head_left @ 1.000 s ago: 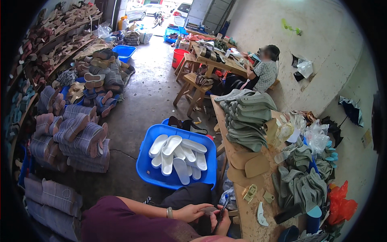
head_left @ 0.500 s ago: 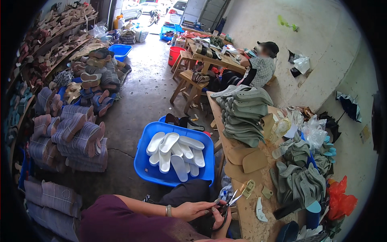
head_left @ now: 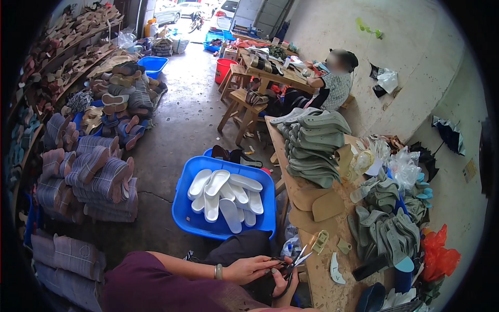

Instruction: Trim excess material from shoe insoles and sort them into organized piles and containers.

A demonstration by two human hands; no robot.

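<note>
Right hand (head_left: 283,284) grips scissors (head_left: 300,260), left hand's (head_left: 250,270) hold unclear; blue tub (head_left: 200,226) holds white soles (head_left: 230,216).

right grip (head_left: 282,285) closed round scissors (head_left: 301,258), blades parted, beside left edge of desk (head_left: 318,278); left grip (head_left: 248,270) pinching small dark piece (head_left: 275,263). grey-green shoe pieces (head_left: 314,151) stacked at desk's far left corner, tan sheets (head_left: 328,207) along left edge. blue tub (head_left: 179,209) on floor (head_left: 179,122), white soles (head_left: 230,216) inside.
</note>
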